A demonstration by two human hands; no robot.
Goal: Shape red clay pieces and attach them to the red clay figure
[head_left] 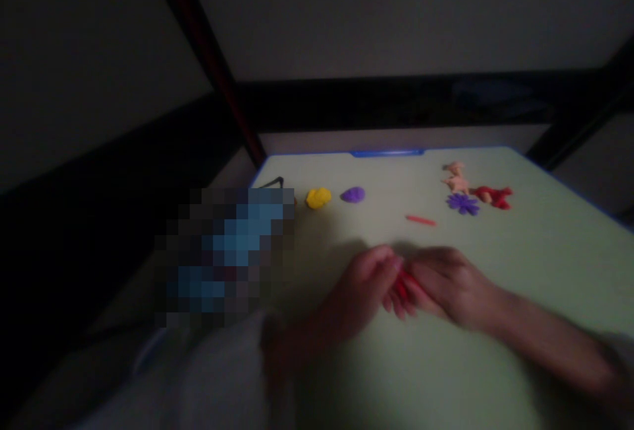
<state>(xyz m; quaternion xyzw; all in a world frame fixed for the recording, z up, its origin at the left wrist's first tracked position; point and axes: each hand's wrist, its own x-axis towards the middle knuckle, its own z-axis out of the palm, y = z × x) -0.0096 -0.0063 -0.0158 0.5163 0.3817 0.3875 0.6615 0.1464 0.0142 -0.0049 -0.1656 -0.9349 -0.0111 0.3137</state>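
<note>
Below centre, the left hand (pixel 364 285) and right hand (pixel 453 286) clasp a red clay-like lump (pixel 405 289) between them; above lie a thin orange-red stick (pixel 421 220), a lumpy yellow blob (pixel 317 198) and, further right, a purple flower-shaped piece (pixel 463 204).

We count one left hand (pixel 365 279), one right hand (pixel 448 285), one yellow lump (pixel 318 198), one purple oval (pixel 353 195), one purple flower (pixel 463 204), one orange-red stick (pixel 421 220), at least two red pieces (pixel 501 197); peach pieces (pixel 457 183), number unclear.
</note>
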